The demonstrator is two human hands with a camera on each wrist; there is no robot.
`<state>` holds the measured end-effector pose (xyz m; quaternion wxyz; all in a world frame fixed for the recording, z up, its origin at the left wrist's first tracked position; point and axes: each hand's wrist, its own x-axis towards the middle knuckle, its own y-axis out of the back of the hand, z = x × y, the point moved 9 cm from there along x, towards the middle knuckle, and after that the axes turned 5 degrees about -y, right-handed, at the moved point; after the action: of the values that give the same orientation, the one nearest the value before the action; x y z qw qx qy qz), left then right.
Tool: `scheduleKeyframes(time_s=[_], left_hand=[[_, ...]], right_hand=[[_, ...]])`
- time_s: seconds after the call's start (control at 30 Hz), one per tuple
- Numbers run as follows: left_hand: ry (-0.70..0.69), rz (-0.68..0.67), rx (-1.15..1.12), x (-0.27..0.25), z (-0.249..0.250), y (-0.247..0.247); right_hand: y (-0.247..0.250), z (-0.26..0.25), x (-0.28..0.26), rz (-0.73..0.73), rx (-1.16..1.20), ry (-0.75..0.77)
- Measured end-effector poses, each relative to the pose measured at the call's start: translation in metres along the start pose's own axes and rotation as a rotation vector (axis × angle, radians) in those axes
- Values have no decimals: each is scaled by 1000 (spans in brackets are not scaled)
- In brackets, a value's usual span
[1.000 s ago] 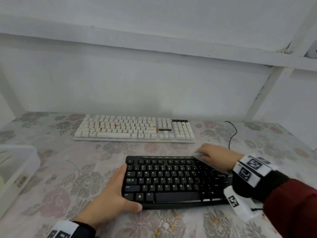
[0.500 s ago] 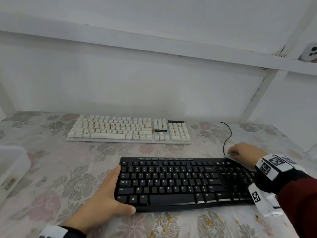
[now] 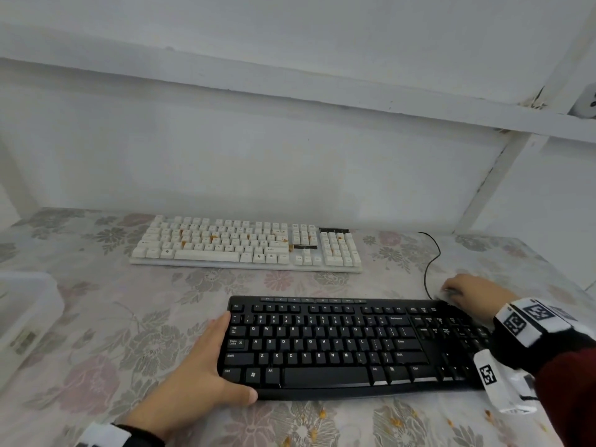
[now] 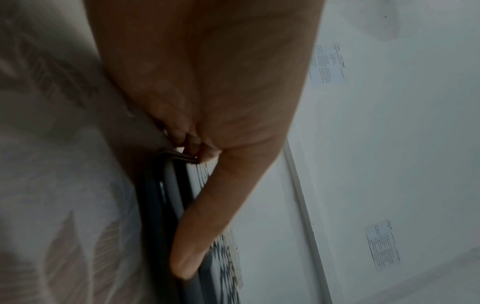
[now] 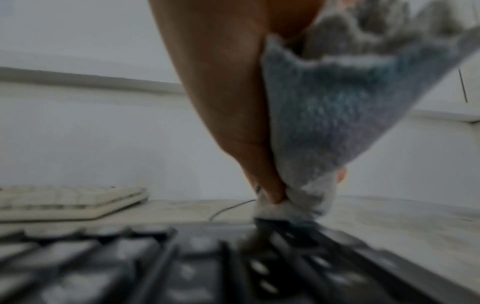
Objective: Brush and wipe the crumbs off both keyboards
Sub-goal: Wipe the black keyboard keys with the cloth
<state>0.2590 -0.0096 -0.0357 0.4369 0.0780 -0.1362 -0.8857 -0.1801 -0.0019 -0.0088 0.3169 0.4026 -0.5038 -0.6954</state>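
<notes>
White keyboard (image 3: 246, 245) with orange stains, lying well beyond the left fingers (image 3: 221, 329). Clear plastic box (image 3: 29, 301) well to their left, on the same floral tablecloth (image 3: 129, 317). Orange crumbs (image 3: 322, 413) scattered nearer than the right fingers (image 3: 453, 285).

bare left hand (image 3: 196, 379), bare right hand (image 3: 467, 293), white wristbands (image 3: 529, 321) with black square markers (image 3: 538, 312), black cuffs (image 3: 516, 353), dark red right sleeve (image 3: 567, 398)

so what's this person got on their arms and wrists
The left hand and right hand are bare, no gloves. The right arm has a dark red sleeve ending in a black cuff, wrapped by a white wristband with black square markers. A white block bearing another marker hangs under that wrist. The left wrist shows a white band and black sleeve edge.
</notes>
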Motion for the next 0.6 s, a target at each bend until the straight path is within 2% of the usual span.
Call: scheduleKeyframes(time_s=[0.07, 0.13, 0.23, 0.3, 0.4, 0.5, 0.6], left_hand=[[-7, 4, -2, 0, 1, 0], [-12, 15, -2, -1, 3, 1], [-22, 22, 5, -1, 6, 3], [-27, 20, 6, -2, 6, 3], [-22, 13, -9, -3, 5, 2], [-34, 15, -48, -2, 6, 3], [-43, 31, -80, 0, 7, 5]], right_hand=[[2, 11, 0, -27, -55, -88], [14, -4, -4, 8, -59, -79], [35, -82, -26, 82, 121, 133], [47, -152, -53, 68, 246, 309], [60, -250, -91, 28, 303, 558], [65, -318, -109, 24, 311, 660], [55, -352, -114, 63, 179, 679]])
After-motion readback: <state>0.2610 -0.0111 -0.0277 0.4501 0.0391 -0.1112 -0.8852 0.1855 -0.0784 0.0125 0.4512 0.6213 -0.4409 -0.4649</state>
